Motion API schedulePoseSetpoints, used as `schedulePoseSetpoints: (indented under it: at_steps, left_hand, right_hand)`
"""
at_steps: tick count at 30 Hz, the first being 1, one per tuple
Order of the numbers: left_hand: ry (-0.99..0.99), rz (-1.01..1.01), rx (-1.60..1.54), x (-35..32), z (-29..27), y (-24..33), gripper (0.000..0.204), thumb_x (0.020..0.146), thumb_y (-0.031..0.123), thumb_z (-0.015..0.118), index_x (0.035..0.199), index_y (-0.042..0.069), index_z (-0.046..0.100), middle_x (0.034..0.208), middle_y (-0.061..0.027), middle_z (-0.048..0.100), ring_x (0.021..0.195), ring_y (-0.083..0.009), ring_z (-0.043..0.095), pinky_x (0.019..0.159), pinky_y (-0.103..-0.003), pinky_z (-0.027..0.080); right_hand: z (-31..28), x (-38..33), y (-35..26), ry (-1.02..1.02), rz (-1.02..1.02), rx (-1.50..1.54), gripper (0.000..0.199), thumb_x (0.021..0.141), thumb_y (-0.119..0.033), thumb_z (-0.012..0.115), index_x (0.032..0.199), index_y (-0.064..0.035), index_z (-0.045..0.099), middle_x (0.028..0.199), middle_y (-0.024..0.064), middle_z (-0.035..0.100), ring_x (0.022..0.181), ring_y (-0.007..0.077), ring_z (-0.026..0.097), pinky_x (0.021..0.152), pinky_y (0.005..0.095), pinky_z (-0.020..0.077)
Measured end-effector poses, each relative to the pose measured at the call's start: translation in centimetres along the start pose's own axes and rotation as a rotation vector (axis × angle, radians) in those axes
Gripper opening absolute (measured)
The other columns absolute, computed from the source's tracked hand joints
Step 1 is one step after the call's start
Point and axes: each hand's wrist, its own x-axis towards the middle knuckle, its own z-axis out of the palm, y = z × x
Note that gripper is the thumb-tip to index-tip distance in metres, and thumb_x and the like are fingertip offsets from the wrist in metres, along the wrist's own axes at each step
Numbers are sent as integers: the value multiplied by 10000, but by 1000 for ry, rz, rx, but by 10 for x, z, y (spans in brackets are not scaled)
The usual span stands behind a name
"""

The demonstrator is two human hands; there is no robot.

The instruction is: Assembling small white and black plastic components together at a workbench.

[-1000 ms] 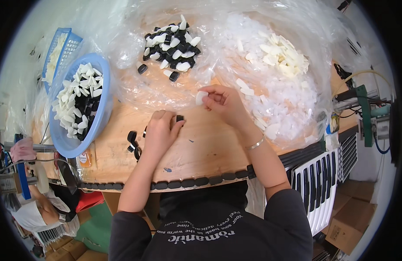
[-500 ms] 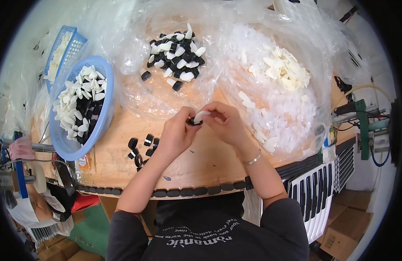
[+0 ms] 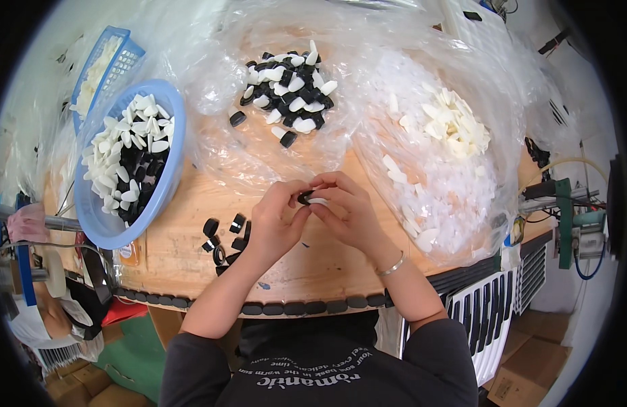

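In front of me, over the wooden table, my left hand [image 3: 276,218] pinches a small black cap-like piece [image 3: 304,197]. My right hand [image 3: 347,209] has its fingertips on a white flat oval piece [image 3: 319,201] that meets the black one. Fingers hide part of both pieces, so how far they fit together cannot be seen. Left of my left hand lie several loose black caps [image 3: 210,227]. Beyond my hands rises a heap of black caps with white ovals [image 3: 288,87] on clear plastic sheeting.
A blue basin [image 3: 180,146] of white and black pieces stands at left, a blue basket [image 3: 126,62] behind it. White pieces [image 3: 456,125] lie on plastic sheeting [image 3: 361,149] at right. Clamped metal fittings [image 3: 564,214] flank the table [image 3: 313,271]. Another person's arm [image 3: 54,313] shows lower left.
My right fingers have closed in over the white piece, which has tipped from upright to nearly level beside the black cap. The whole view has shifted slightly.
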Motion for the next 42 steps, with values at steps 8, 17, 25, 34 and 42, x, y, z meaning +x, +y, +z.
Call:
schedulePoseSetpoints:
  at_steps: [8,17,25,34,42]
  left_hand:
    - [59,-148,-563,0,6,-3,209,813,-141,587,982,-17,587,1080,-97,575,958,-149,580,854,-262,474]
    - [90,-76,-433,1,4,-5,130,806,-107,578,886,-5,563,942,-104,576,813,-173,569,746,-261,461]
    - [-6,-94,-361,-4,8,-6,97,903,-46,438,948,39,452,849,-56,467,726,-128,428,696,-235,383]
    - [-39,-207,-551,3,2,2,63,971,79,473,970,19,490,911,-24,525,794,-67,455,729,-205,391]
    - [-26,-365,-921,-7,2,0,58,941,32,522,993,6,517,909,-33,582,809,-60,536,735,-171,404]
  right_hand:
    - [7,-6,3,141,359,668,215,920,-77,586,1099,41,594,1088,65,616,890,80,593,766,206,490]
    - [10,-11,4,59,310,518,225,917,-66,583,1115,42,583,1075,65,606,891,84,594,741,172,474]
    - [20,-10,-10,235,258,597,282,880,19,601,1133,7,477,1058,95,605,923,118,605,790,221,501]
    - [12,-10,-15,250,194,326,381,850,17,644,1166,12,432,1047,107,596,915,172,644,788,274,537]
    - [15,-11,-15,346,113,366,386,835,-4,673,1161,-1,466,1034,101,611,869,173,666,756,282,549]
